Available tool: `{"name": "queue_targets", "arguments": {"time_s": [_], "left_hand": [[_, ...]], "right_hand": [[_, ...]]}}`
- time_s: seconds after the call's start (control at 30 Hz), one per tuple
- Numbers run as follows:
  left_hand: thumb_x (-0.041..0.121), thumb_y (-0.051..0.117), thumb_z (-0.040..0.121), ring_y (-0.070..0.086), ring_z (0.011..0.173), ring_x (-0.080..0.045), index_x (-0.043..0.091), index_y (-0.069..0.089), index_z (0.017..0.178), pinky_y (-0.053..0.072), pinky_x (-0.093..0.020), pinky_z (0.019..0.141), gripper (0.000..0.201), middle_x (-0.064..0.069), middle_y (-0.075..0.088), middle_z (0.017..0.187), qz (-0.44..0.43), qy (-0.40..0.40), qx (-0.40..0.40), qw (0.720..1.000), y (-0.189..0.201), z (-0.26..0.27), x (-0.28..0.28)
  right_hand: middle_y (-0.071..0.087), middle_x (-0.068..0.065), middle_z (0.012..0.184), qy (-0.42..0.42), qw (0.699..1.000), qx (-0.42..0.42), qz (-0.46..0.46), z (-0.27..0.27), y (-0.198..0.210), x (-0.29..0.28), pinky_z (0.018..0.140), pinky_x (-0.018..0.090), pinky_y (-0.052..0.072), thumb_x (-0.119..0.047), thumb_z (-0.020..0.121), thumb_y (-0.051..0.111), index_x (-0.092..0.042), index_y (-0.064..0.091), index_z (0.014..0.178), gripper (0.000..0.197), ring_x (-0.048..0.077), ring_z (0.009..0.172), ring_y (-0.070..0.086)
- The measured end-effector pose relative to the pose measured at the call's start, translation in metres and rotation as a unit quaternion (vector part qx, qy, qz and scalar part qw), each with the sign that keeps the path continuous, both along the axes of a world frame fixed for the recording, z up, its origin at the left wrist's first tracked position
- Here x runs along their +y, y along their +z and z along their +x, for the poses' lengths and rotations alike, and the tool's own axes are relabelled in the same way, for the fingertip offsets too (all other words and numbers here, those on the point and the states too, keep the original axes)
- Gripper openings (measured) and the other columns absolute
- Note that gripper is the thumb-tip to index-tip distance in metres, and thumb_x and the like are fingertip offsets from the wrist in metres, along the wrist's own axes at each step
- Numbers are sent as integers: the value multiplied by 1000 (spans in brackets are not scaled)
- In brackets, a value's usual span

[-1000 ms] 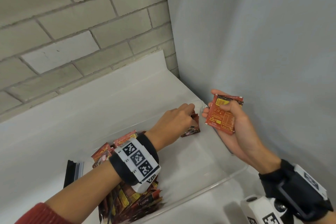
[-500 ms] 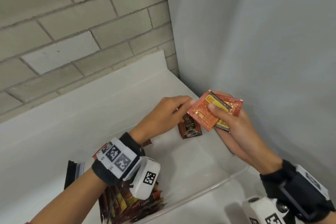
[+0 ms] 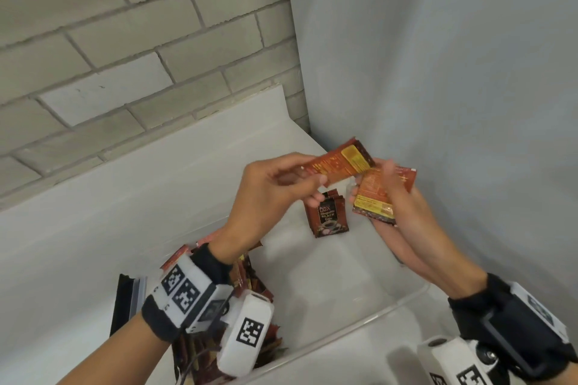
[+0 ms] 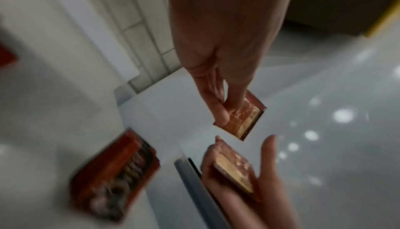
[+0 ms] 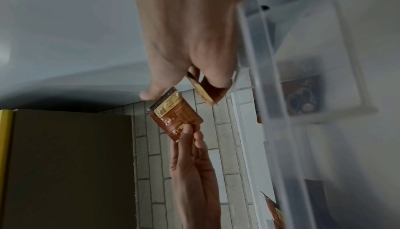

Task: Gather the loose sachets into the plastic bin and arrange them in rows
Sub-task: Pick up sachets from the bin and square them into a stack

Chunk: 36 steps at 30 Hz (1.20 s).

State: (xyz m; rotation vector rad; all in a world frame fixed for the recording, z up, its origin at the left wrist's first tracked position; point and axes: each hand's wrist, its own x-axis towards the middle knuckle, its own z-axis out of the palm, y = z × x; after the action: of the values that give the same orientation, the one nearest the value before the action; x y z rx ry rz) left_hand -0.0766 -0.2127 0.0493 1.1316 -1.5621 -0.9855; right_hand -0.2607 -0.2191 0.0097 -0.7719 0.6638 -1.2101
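Black-and-grey flat packaging (image 3: 128, 300) lies at the lower left of the head view, on the white counter (image 3: 78, 222) below the brick wall (image 3: 125, 25). Just right of it, a loose heap of red sachets (image 3: 250, 284) fills the left end of the clear plastic bin (image 3: 406, 298), partly hidden behind the left wrist. Toward the centre of the frame, the left hand (image 3: 269, 194) pinches a single orange sachet (image 3: 341, 166) between thumb and fingertips by its left end, holding it up above the bin; the left wrist view shows the same pinch on the sachet's edge. Below that, a short upright row of dark sachets (image 3: 328, 216) stands on the bin floor near its far right corner, printed faces toward the camera. Right of centre, the right hand (image 3: 397, 212) holds a small stack of sachets (image 3: 375, 197) in its curled fingers, thumb across the top, just beside the single sachet without touching it. A grey wall (image 3: 453, 72) fills the right side of the frame.
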Motion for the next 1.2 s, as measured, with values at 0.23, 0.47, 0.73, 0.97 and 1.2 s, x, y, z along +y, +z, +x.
{"name": "queue_targets", "arguments": {"time_s": [0.23,0.47,0.73,0.97,1.2], "left_hand": [[1,69,82,62,88,-11,9,70,111,52,-20,77,30,-8,65,97,-199,-40,-192,960,-16,12,-2],[-4,50,93,55,109,-13,12,68,116,55,-28,83,33,-3,54,118,-177,-76,-233,953,-15,20,-7],[18,64,86,66,93,-14,15,64,112,56,-29,82,27,8,66,110,65,-93,-89,990,15,13,-6],[5,69,84,67,91,-13,8,74,102,54,-26,85,19,1,71,102,39,-147,-195,969,17,17,-16],[2,68,84,61,83,-2,13,76,101,49,-17,81,22,0,72,101,-28,-207,-371,905,-6,4,-40]], "right_hand": [[73,6,103,48,998,16,36,0,4,0,84,28,57,-50,79,50,-12,59,120,56,17,96,70],[72,8,111,51,997,44,29,0,2,1,87,28,55,-16,86,59,-9,61,120,35,21,103,68],[71,13,111,64,996,64,13,-1,1,3,83,31,56,-2,87,56,-8,59,119,33,25,101,69],[62,8,91,-3,999,32,6,0,1,2,85,30,51,-15,79,64,-14,61,117,38,22,91,64],[63,-4,80,-65,998,-9,10,1,1,0,77,19,53,-48,52,84,-17,66,107,66,6,76,62]]}}
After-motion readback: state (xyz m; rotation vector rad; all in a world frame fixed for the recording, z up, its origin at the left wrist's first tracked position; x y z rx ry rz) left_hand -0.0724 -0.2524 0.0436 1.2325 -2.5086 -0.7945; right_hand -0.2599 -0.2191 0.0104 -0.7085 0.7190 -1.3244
